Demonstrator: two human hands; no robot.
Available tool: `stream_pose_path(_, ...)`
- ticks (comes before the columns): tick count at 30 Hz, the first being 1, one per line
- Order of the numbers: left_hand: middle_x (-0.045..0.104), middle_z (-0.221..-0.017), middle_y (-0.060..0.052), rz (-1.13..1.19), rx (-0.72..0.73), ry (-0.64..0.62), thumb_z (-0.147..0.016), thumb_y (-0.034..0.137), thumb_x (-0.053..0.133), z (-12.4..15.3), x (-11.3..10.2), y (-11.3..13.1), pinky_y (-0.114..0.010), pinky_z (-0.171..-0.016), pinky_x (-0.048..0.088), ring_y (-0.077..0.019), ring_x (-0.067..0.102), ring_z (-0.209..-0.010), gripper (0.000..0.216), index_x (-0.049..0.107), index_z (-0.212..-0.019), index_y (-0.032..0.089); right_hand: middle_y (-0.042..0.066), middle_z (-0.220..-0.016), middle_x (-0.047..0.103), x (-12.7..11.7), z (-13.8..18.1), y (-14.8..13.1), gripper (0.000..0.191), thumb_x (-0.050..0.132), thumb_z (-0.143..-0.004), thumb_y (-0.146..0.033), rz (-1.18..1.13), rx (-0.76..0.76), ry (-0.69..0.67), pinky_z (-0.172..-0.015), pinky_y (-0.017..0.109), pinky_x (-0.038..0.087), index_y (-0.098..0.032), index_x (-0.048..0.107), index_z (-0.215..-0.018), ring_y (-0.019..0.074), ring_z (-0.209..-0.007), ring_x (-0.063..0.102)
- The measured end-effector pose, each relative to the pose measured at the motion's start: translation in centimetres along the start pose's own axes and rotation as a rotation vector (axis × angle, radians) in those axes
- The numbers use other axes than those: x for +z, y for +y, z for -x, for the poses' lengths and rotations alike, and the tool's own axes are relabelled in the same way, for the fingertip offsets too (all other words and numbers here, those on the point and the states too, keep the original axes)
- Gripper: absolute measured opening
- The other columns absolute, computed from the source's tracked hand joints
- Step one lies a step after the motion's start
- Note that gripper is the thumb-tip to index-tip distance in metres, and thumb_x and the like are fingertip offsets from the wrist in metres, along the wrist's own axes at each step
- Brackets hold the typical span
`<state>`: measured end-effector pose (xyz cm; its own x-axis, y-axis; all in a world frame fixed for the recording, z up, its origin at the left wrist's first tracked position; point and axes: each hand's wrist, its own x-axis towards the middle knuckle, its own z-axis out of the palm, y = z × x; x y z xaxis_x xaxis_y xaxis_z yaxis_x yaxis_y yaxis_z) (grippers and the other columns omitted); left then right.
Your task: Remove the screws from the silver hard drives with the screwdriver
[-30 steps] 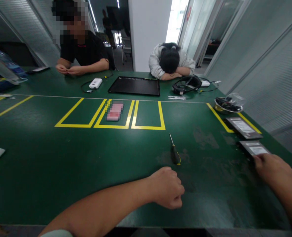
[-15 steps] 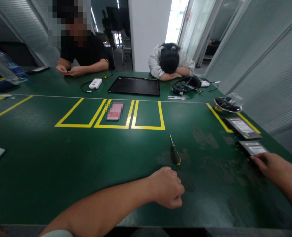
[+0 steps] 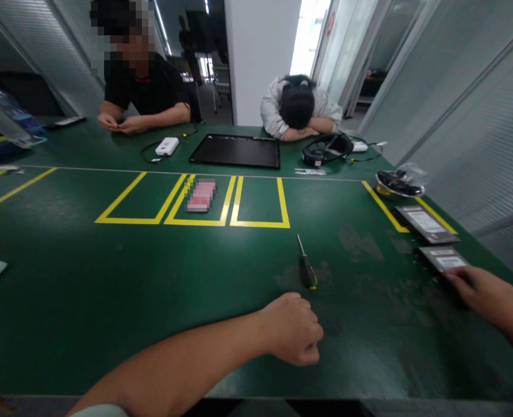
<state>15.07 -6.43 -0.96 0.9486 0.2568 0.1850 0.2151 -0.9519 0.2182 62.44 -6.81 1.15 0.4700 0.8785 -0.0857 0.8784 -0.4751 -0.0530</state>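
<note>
My left hand [image 3: 295, 331] rests on the green table [image 3: 161, 301] in a fist, and nothing shows sticking out of it. Just beyond its knuckles lies a screwdriver [image 3: 307, 271] with a black and yellow handle, its shaft pointing away from me. At the right, my right hand [image 3: 484, 292] grips the near end of a hard drive [image 3: 443, 259] with a silver top and white label. The fingers hide that end of the drive. Past it, apart from my hand, lies a second hard drive [image 3: 425, 223], also labelled.
Yellow tape [image 3: 260, 224] marks out several areas; one holds a pink, blurred-out object [image 3: 201, 195]. A bowl [image 3: 399, 186] of dark items stands behind the drives. Farther back lie a black panel [image 3: 235, 152], a white device [image 3: 167, 146] and a coiled cable [image 3: 326, 149]. Two people sit opposite.
Both my hands and the hard drives stay nearly in place. The whole view has shifted very slightly, and the person at the far left has moved their head a little.
</note>
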Motion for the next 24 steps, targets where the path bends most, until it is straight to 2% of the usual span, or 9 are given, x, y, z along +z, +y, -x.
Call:
stream_pose_path(5,0.067,-0.067,-0.003,0.004,0.000,-0.026,-0.078,0.036,0.059,-0.05,-0.17,0.03,-0.035,-0.058,0.037,-0.0192,0.057,-0.064,0.021,0.065,-0.068,0.018,0.014,-0.082,0.069,0.74,-0.16,-0.07,0.037,0.040,-0.082,-0.049,0.112,0.048,0.004,-0.069,0.041,0.049,-0.022,0.064,-0.079,0.0330,-0.078,0.065)
stream_pose_path(9,0.068,-0.069,-0.004,0.009,-0.004,-0.042,-0.078,0.035,0.059,-0.06,-0.24,0.04,-0.036,-0.060,0.038,-0.0195,0.058,-0.066,0.021,0.066,-0.070,0.018,0.017,-0.086,0.070,0.96,-0.50,0.07,0.034,0.040,-0.082,-0.045,0.085,0.020,0.019,-0.070,0.041,0.050,-0.020,0.064,-0.080,0.0338,-0.080,0.066)
stream_pose_path(15,0.068,-0.068,-0.005,0.015,0.000,-0.048,-0.078,0.035,0.060,-0.05,-0.34,0.00,-0.036,-0.060,0.038,-0.0194,0.058,-0.066,0.020,0.066,-0.069,0.018,0.014,-0.091,0.070,0.22,-0.78,0.44,0.026,0.045,-0.078,-0.038,0.016,-0.044,-0.011,-0.078,0.037,0.050,-0.019,0.063,-0.084,0.0289,-0.086,0.066)
stream_pose_path(19,0.067,-0.068,-0.004,0.014,0.006,-0.032,-0.078,0.036,0.059,-0.05,-0.30,-0.03,-0.036,-0.059,0.038,-0.0196,0.058,-0.065,0.021,0.066,-0.069,0.018,0.014,-0.084,0.069,0.27,-0.57,0.26,0.031,0.043,-0.082,-0.043,0.130,-0.001,-0.036,-0.072,0.038,0.049,-0.020,0.063,-0.081,0.0298,-0.082,0.065)
stream_pose_path(24,0.068,-0.070,-0.005,0.017,0.003,-0.049,-0.079,0.035,0.059,-0.06,-0.15,-0.03,-0.035,-0.060,0.038,-0.0200,0.059,-0.067,0.020,0.066,-0.070,0.018,0.018,-0.085,0.068,0.97,-0.84,0.32,0.034,0.040,-0.086,-0.041,0.221,-0.054,0.010,-0.070,0.039,0.049,-0.018,0.062,-0.078,0.0307,-0.080,0.065)
